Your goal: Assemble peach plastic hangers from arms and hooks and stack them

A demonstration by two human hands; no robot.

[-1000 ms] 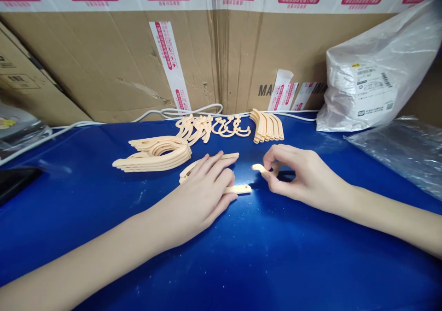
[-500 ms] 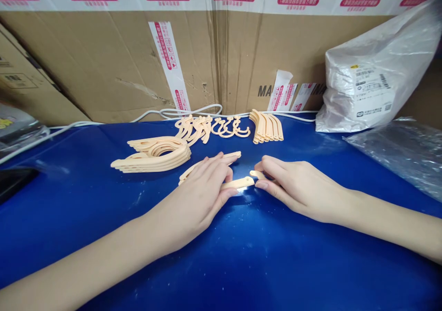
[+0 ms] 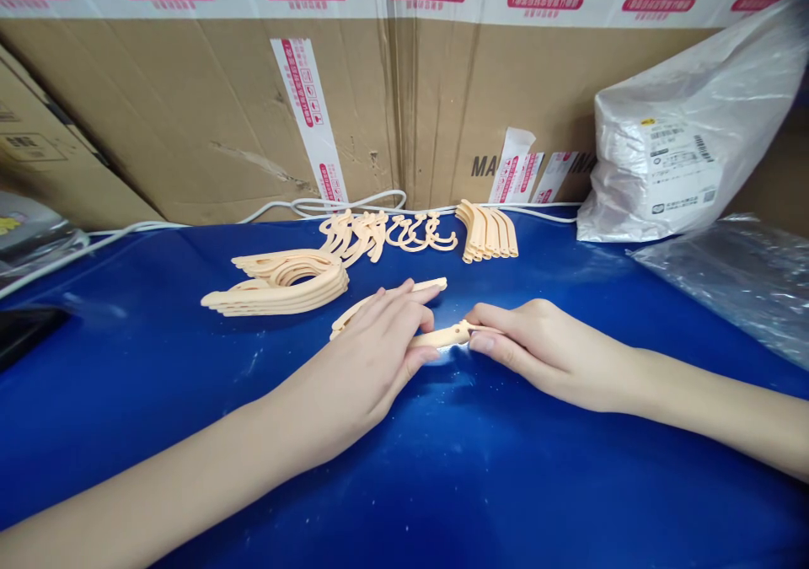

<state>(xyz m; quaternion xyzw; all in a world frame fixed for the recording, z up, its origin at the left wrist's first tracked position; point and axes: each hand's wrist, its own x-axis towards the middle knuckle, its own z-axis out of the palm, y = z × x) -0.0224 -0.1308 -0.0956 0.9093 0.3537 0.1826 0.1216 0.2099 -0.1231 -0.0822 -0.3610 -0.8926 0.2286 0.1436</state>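
My left hand [image 3: 372,362] is closed on a beige plastic folding hanger [image 3: 446,335], its near arm pinched between thumb and fingers. The hanger's far arm [image 3: 433,286] sticks out beyond my fingers; the middle is covered by the hand. My right hand [image 3: 549,346] pinches a small beige hanger hook [image 3: 485,328], mostly hidden in the fingers. The hook's end meets the tip of the near arm, where a small hole shows. Whether it sits inside the arm I cannot tell.
Left of my hands lies a stack of folded hangers [image 3: 291,297]. Behind are loose hooks [image 3: 408,232] and a row of curved hanger arms [image 3: 490,233]. Cardboard boxes [image 3: 221,114] and a white cable [image 3: 278,206] line the back. A plastic-wrapped parcel [image 3: 670,156] stands right.
My right hand has brought the hook against the tip of the hanger arm, closing the small gap. The hanger and my left hand have shifted slightly right.
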